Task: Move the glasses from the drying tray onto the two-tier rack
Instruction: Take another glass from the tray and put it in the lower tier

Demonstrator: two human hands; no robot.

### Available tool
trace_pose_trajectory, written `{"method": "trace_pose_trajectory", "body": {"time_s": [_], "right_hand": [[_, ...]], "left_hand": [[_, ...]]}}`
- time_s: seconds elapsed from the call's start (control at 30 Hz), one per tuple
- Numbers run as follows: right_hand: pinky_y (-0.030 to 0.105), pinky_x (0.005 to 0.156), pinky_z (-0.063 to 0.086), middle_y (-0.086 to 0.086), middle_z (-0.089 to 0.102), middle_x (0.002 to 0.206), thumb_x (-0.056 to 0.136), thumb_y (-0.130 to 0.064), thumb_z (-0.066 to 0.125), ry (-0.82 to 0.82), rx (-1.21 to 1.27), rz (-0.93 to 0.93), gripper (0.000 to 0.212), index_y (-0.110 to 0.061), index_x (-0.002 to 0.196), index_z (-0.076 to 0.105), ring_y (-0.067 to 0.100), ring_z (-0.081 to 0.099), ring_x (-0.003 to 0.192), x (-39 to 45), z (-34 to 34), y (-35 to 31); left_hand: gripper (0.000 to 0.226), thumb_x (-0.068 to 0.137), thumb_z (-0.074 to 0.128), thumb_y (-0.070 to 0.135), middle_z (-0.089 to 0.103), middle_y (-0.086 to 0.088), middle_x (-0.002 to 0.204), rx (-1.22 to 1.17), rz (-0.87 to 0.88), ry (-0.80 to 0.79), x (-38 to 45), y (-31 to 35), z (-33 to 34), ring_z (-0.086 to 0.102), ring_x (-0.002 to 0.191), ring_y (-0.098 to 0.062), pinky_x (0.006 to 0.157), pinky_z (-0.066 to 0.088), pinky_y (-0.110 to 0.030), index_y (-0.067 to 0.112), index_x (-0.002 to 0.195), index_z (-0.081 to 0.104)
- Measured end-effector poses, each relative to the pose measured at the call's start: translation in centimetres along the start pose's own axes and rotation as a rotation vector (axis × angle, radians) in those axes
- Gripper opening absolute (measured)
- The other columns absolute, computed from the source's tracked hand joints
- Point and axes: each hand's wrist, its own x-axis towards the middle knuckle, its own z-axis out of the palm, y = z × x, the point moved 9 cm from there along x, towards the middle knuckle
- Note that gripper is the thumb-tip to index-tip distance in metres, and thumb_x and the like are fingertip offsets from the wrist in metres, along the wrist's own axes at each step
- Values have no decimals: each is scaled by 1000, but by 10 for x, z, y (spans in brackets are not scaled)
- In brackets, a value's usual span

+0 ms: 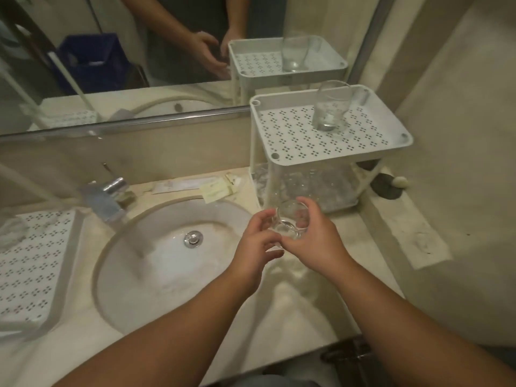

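A clear glass (291,219) is held between both hands over the counter, just in front of the white two-tier rack (282,160). My right hand (312,241) wraps its right side and base. My left hand (258,238) touches its left side with curled fingers. Another clear glass (331,110) stands upright on the rack's perforated top tier near the back. Several glasses (310,185) show blurred on the lower tier. The white perforated drying tray (30,263) lies at the far left, with a faint glass (12,230) at its back corner.
A round sink (156,275) with a chrome drain lies between tray and rack, a chrome tap (111,196) behind it. Paper sachets (215,188) lie by the backsplash. A mirror (139,51) spans the wall. A dark stone dish (386,188) sits right of the rack.
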Motion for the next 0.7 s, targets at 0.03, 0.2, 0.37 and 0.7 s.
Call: {"method": "trace_pose_trajectory", "body": {"time_s": [0.03,0.2,0.37,0.7], "right_hand": [[1,66,37,-15,57,110,65,-39,83,-3,-7,9,84,-38,136,37,-11,53,92,4,-8,7],[4,64,34,-14,52,113,57,-46,83,-13,-48,64,93,-36,136,37,-5,52,90,25,-39,42],[25,89,46,-2,40,138,62,-31,88,-7,-189,19,93,-23,139,36,14,54,114,49,-64,63],[36,103,41,6,51,137,67,-44,84,-18,-566,-49,92,-25,145,37,25,42,129,100,-96,71]], "left_hand": [[63,58,61,18,56,3,135,22,-5,-14,4,-2,10,60,119,-27,84,52,-38,35,119,61],[81,58,64,31,44,10,145,173,-33,-98,27,-13,58,53,126,-15,91,49,-34,41,136,48],[92,63,61,31,55,4,121,299,-69,-98,50,-15,92,60,108,-13,89,50,-33,36,151,36],[43,81,61,34,64,10,97,185,-212,-86,92,-9,132,62,89,-19,78,51,-36,35,122,47]]}}
